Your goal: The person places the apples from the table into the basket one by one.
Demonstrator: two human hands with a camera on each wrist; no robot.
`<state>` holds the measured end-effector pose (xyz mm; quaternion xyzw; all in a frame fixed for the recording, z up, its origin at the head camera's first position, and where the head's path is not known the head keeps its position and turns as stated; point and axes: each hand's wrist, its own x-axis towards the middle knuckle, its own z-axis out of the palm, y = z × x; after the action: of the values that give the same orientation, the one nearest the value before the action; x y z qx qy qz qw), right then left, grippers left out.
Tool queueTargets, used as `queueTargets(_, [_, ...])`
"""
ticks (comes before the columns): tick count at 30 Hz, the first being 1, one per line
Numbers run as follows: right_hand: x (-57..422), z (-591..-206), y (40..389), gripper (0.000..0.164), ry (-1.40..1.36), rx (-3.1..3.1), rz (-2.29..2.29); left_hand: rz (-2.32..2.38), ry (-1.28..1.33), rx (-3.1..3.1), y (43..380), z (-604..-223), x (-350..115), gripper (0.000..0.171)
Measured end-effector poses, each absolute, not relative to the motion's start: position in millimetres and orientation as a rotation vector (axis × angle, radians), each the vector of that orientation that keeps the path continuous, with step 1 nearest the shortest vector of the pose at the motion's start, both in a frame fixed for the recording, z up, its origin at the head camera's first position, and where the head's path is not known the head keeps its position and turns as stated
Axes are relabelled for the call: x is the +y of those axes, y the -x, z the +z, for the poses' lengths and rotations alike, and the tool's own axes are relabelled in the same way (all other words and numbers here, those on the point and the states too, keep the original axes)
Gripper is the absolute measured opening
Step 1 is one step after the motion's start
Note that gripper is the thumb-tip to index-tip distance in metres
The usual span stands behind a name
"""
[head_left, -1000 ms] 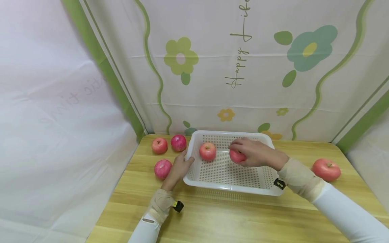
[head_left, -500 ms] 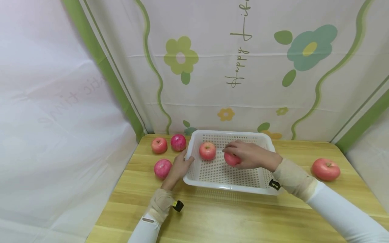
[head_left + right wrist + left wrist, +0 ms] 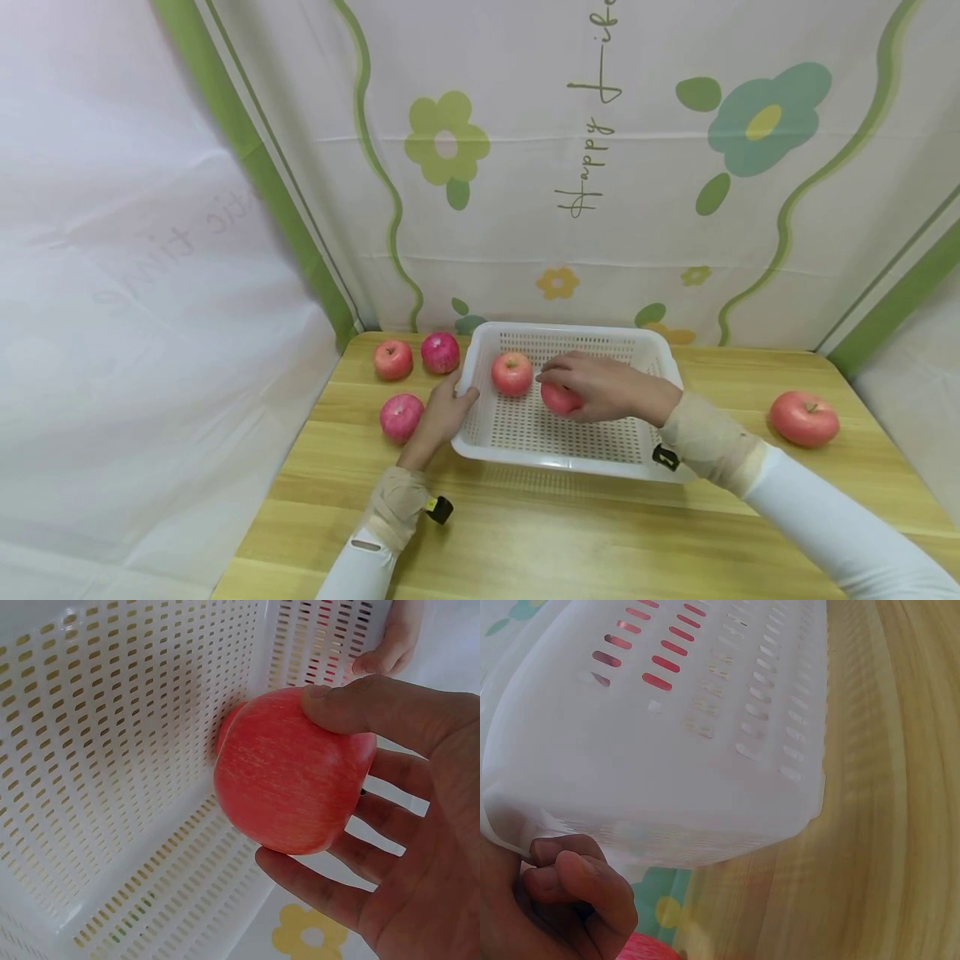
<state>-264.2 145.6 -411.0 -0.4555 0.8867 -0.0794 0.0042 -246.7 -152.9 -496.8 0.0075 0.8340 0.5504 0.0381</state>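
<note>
A white plastic basket (image 3: pixel 517 460) with slotted walls stands on the wooden table. My left hand (image 3: pixel 447 408) grips its left rim, and the left wrist view has the fingers (image 3: pixel 592 889) curled under that rim. Inside the basket, my right hand (image 3: pixel 603 387) holds a red apple (image 3: pixel 561 400). In the right wrist view the thumb lies over this apple (image 3: pixel 292 772) and the fingers spread around its other side. Another apple (image 3: pixel 512 374) sits in the basket to the left of the held one.
Left of the basket lie a red apple (image 3: pixel 393 360), a pink apple (image 3: pixel 440 352) and a second pink one, an apple (image 3: pixel 401 417) beside my left hand. A large apple (image 3: pixel 805 418) rests at the table's right. A flowered curtain (image 3: pixel 525 208) hangs behind the table (image 3: pixel 525 542).
The right hand has carried its apple leftward inside the basket, closer to the other apple there. My left hand stays at the rim, and the basket has kept its place.
</note>
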Motion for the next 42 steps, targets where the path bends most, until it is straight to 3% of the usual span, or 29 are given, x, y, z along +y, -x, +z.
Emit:
queueTargets(26, [116,-414,264,0.062,1.432,2.708,-0.162,1.688,-0.025,2.573,247,-498,-154,0.06])
queueTargets(42, [102,-421,267,0.062,1.587,2.662,-0.183,1.675,-0.048,2.565,248,-500,-155,0.059])
